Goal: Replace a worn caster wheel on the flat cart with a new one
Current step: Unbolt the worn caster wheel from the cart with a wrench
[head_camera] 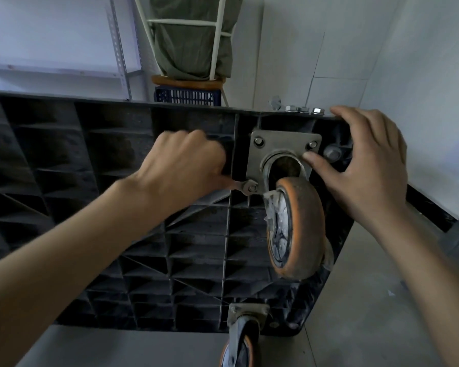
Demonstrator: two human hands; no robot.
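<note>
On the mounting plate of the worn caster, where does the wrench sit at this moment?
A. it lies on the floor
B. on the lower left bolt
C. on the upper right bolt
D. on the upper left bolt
B: the left hand holds the wrench, whose head is on the bolt at the lower left corner of the mounting plate, while both upper bolts stand free of any tool.

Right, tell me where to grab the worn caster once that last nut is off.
Grip the orange wheel around its tread, coming from the right, where the cart's edge leaves open room. It stands edge-on, so fingers can wrap it. The left side is taken by the left hand and its wrench.
</note>
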